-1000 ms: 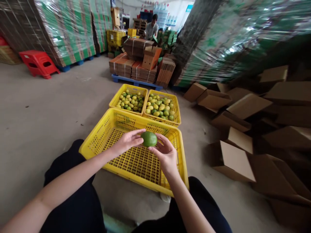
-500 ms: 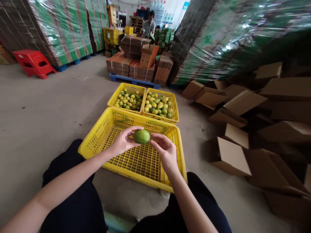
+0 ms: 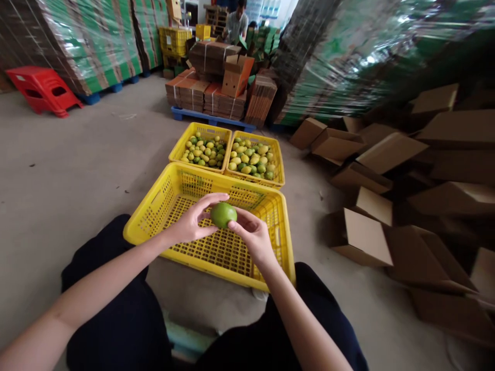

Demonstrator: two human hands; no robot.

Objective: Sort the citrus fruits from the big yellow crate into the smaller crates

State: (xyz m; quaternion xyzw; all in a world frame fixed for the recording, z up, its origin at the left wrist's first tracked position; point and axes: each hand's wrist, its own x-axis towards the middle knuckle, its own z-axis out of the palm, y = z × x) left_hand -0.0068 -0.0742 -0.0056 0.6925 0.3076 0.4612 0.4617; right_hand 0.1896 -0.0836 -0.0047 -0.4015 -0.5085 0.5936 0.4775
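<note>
A green lemon (image 3: 223, 215) is held up over the large yellow plastic crate (image 3: 209, 178). My right hand (image 3: 253, 234) pinches it from the right, thumb on its near side and fingers behind. On the other side my left hand (image 3: 197, 219) is open around the fruit, with the forefinger just above it and the thumb just below. Whether its inner fingers touch the lemon is hard to make out. The crate's slotted floor shows beneath both hands.
Two smaller yellow crates, a left one (image 3: 172, 153) and a right one (image 3: 281, 162), hold yellow and green lemons. Cardboard boxes (image 3: 367, 237) lie heaped at right. Flattened cartons (image 3: 189, 95) sit on a blue pallet (image 3: 212, 119). A red stool (image 3: 44, 90) and a distant person (image 3: 236, 26) are visible.
My right hand has moved in and taken hold of the lemon. My left hand's fingers have loosened around it. The lemon looks slightly turned, and the whole view has shifted a little.
</note>
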